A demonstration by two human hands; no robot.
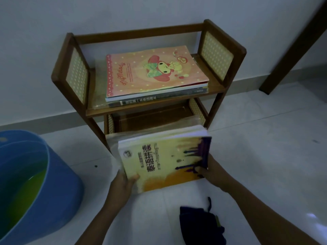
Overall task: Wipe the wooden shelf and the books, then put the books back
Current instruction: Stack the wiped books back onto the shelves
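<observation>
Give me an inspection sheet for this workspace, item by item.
Surface: pale tiled floor, a few dark specks.
Job's things: wooden shelf against the wall; pink cartoon book tops a flat stack on the upper tier; lower tier shows no books; yellow book stack held in front of it; dark cloth on the floor.
Clutter: blue bucket with liquid, at left.
Grippers: left hand and right hand grip the yellow stack's near corners.
Cables: nothing seen.
Surroundings: white wall, dark wooden post at right.
</observation>
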